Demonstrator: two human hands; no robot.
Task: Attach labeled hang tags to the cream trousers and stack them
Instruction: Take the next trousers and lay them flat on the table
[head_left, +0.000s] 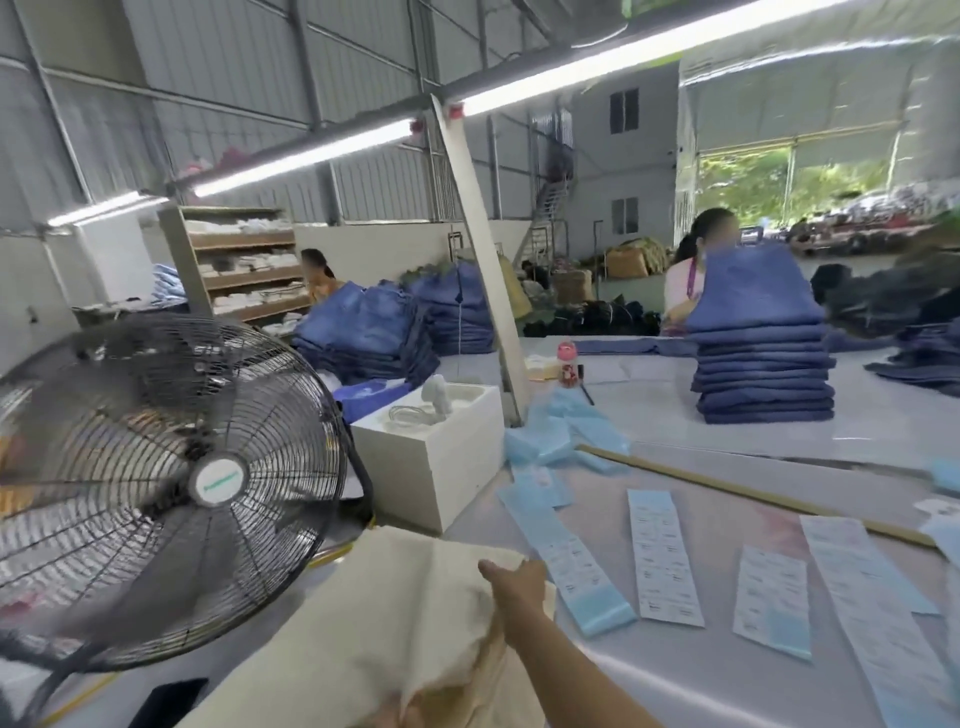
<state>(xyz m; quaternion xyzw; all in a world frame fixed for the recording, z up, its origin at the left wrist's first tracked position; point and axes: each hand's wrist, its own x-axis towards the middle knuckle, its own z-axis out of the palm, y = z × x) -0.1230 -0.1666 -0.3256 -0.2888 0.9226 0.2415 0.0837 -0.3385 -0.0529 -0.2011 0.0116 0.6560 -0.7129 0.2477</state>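
Right hand (511, 584) reaching out over the cream trousers (374, 623), thumb on top, fingers tucked under the cloth edge, gripping it. Trousers bunched at the near left corner of the bench (675, 670), just beside strips of tags (662, 556). Left hand's (387, 719) state impossible to tell.

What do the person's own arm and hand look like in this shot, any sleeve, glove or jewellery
Only one arm shows clearly, the right hand with its forearm running in from the bottom edge. The forearm is bare as far as the frame shows: no sleeve, no glove, no watch or bracelet visible. A blurred bit of another hand sits at the bottom edge; too little shows to describe.
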